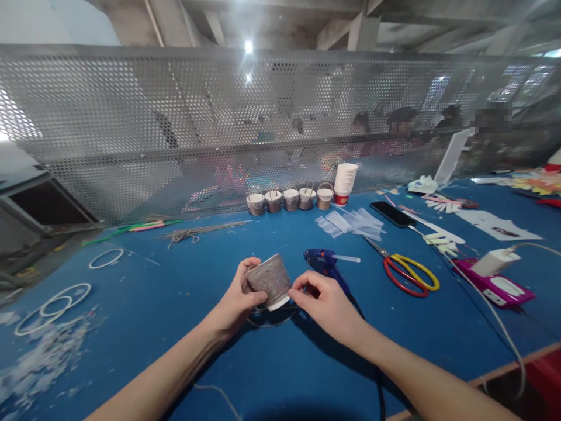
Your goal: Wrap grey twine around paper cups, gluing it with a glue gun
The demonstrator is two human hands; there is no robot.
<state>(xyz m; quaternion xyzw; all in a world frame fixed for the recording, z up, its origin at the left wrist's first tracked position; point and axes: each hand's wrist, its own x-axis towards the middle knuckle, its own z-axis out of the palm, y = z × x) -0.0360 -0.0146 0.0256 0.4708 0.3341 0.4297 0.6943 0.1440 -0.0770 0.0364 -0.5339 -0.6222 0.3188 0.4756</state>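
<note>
A paper cup (270,280), wound with grey-brown cord and showing a white rim at its lower edge, is tilted in my left hand (243,295). The thumb lies on the near side and the fingers go round behind. My right hand (322,301) is closed in a pinch at the cup's right edge beside the rim, on what looks like the cord; the fingertips cover most of it. Below the cup a thin loop of cord (272,325) hangs close to the blue table. Just beyond my right hand lies a blue glue gun (326,263) with a clear glue stick in its back.
Several cord-wrapped cups (290,200) stand in a row by the perforated metal screen (131,146), beside stacked paper cups (345,181). To the right are translucent strips (348,222), scissors (405,272), a phone (393,214) and a power strip (497,283). White rings (56,305) lie left.
</note>
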